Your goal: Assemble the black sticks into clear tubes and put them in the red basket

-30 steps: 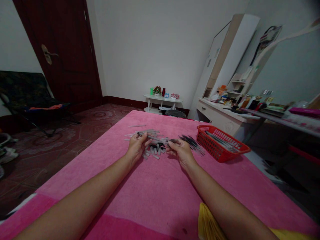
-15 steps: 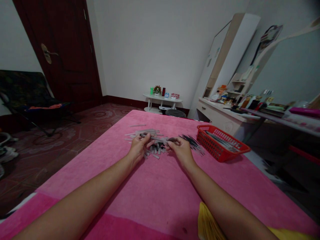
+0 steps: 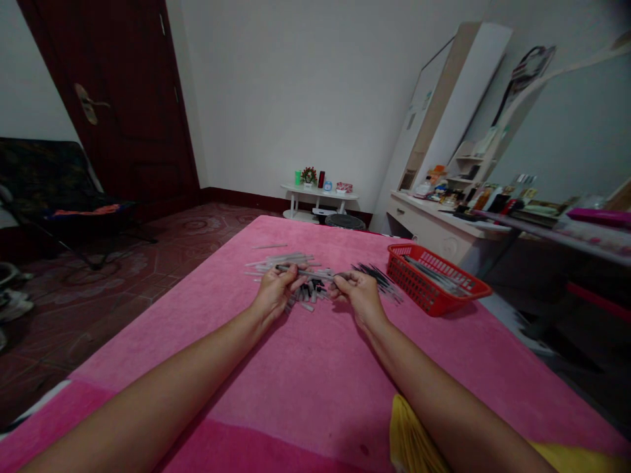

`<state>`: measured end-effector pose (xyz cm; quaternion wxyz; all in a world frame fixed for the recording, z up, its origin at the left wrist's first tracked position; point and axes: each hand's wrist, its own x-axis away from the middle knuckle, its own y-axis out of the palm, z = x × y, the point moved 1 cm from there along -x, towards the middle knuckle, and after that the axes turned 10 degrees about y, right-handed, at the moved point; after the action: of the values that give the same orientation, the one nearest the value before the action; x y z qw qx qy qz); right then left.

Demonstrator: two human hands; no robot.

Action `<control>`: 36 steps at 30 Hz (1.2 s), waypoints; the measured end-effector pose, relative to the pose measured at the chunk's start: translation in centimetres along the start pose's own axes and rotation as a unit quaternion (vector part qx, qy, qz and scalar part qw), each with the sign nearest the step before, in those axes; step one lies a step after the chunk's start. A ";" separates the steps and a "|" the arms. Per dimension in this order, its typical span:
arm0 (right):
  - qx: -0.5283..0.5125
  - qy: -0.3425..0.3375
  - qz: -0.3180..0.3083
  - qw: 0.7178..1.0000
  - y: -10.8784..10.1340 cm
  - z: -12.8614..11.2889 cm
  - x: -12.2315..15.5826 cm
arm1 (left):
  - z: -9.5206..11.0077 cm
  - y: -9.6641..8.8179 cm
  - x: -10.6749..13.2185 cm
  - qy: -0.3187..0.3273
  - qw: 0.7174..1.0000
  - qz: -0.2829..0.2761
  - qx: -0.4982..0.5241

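Nearest me, folds of yellow cloth (image 3: pixel 411 437) lie beside the right forearm, well behind the right hand. Both bare forearms stretch forward over the pink cover (image 3: pixel 296 381) and slant inward, so the two hands nearly meet in the middle. The left hand (image 3: pixel 277 289) is turned partly palm-up, its thumb pressing a slim pen (image 3: pixel 318 274) against the fingers. The right hand (image 3: pixel 359 294) faces it, knuckles outward, thumb and forefinger pinched narrowly at the pen's other end; I can't tell whether a smaller piece is in there too. The pen spans the gap between them, almost level. Under that gap sits a heap of short cap-like pieces (image 3: pixel 306 297), and just beyond the left hand lie pale barrels (image 3: pixel 288 259). Thin dark sticks (image 3: pixel 375 279) fan out just right of the right hand, with a red basket (image 3: pixel 428 295) of longer sticks past them. Far ahead of both hands stands a low white table (image 3: pixel 320 192).
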<state>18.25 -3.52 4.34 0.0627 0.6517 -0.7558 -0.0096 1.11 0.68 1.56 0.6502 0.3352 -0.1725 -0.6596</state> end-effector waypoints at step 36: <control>0.113 -0.331 0.368 0.862 -12.7 -9.5 -2.3 | 0.1 -2.1 -1.4 0.147 0.935 -0.093 -0.310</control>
<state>32.08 -2.48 12.40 -0.2661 0.2870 -0.9129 -0.1158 -0.63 2.21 0.57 0.6756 0.2245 0.1705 -0.6813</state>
